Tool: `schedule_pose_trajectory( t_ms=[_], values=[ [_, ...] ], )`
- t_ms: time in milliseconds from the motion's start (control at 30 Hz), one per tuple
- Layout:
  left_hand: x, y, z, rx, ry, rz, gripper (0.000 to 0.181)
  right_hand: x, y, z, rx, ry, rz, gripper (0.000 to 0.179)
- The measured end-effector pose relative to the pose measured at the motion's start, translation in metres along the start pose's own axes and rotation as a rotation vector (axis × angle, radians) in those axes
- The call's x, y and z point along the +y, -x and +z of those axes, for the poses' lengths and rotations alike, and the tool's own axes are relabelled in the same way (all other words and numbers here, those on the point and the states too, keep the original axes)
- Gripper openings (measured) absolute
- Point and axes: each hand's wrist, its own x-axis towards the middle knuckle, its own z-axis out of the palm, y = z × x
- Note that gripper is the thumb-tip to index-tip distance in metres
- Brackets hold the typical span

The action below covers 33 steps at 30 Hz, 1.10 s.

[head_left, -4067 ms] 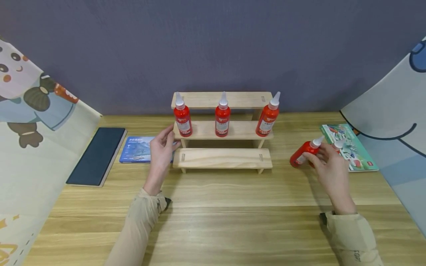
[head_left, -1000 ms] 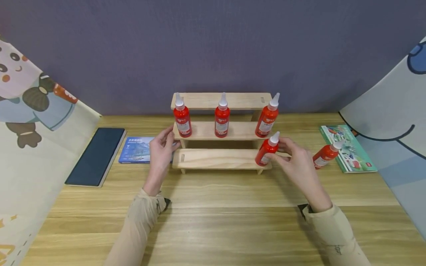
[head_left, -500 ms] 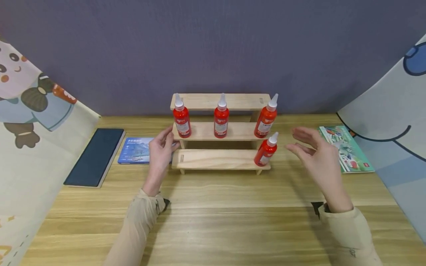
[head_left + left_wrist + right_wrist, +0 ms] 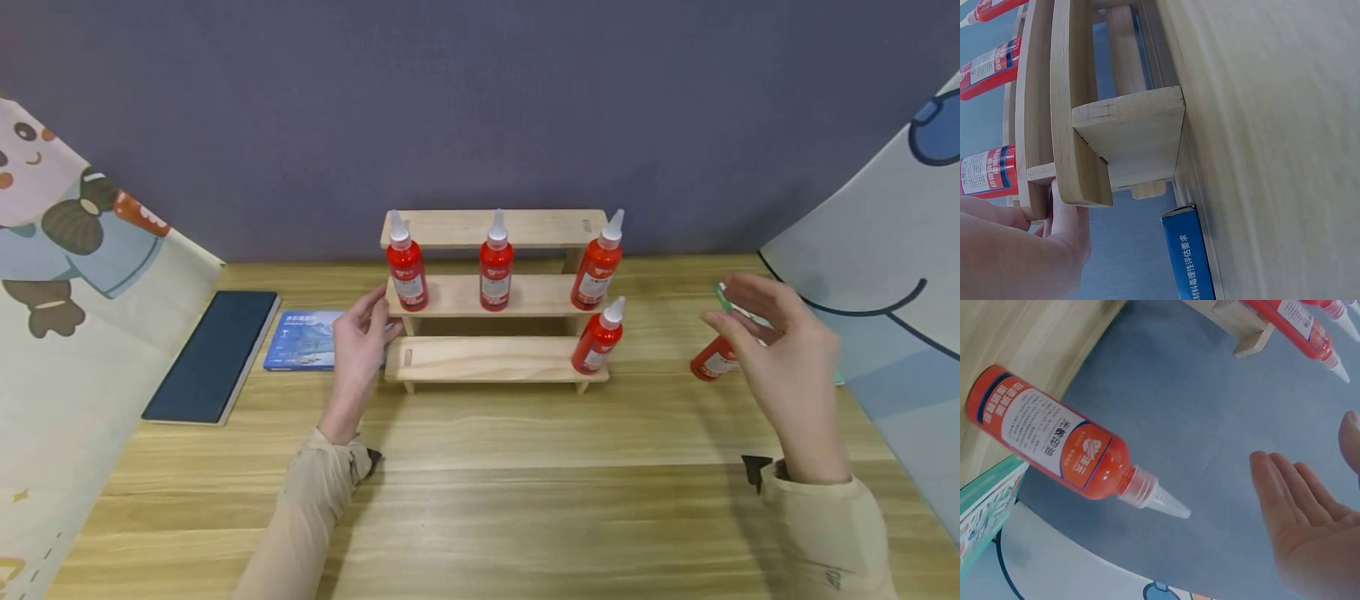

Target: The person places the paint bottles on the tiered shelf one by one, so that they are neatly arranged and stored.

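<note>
A three-step wooden rack (image 4: pixel 480 360) stands before the wall. Its middle step carries three red squeeze bottles with white nozzles: a left bottle (image 4: pixel 408 275), a middle bottle (image 4: pixel 496 273) and a right bottle (image 4: pixel 597 273). Another red bottle (image 4: pixel 597 343) is upright at the right end of the lowest step. With thumb and fingers, my left hand (image 4: pixel 358 340) grips the middle step's left end, clearer in the left wrist view. Holding nothing, my right hand (image 4: pixel 797 367) hovers with fingers apart beside a red bottle (image 4: pixel 1054 434) upright on the table; the head view partly hides that bottle.
A dark notebook (image 4: pixel 213 354) lies at the left, with a blue box (image 4: pixel 303 340) between it and the rack. Behind the right hand, a green book (image 4: pixel 988 503) lies on the table. A grey wall (image 4: pixel 480 108) closes off the back.
My right hand set one red bottle on the lowest step's right end, released it, and moved right to the remaining table bottle. The left hand kept its hold on the rack.
</note>
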Motion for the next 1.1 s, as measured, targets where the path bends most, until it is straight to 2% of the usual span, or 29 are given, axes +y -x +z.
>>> schedule_pose_trajectory(
  t_ms=[200, 467, 633, 867, 1000, 1100],
  values=[
    [-0.001, -0.001, 0.000, 0.002, -0.003, -0.001, 0.040, 0.004, 0.002, -0.007, 0.052, 0.069, 0.030, 0.052],
    [-0.001, 0.000, 0.000, 0.003, 0.000, -0.005, 0.041, 0.011, 0.006, -0.018, 0.093, 0.135, 0.122, 0.058],
    [0.000, 0.000, 0.000, 0.005, -0.004, -0.010, 0.041, 0.019, 0.008, -0.024, 0.053, 0.221, 0.173, 0.064],
    [0.000, 0.000, 0.000, 0.005, 0.007, -0.014, 0.041, 0.038, 0.011, -0.032, -0.058, 0.237, 0.246, 0.072],
    [0.000, 0.000, 0.000, 0.003, 0.000, -0.008, 0.041, 0.047, 0.014, -0.032, -0.058, 0.235, 0.279, 0.074],
    [0.000, 0.001, 0.001, 0.006, 0.000, -0.007, 0.041, 0.054, 0.016, -0.032, -0.067, 0.233, 0.266, 0.073]
  ],
)
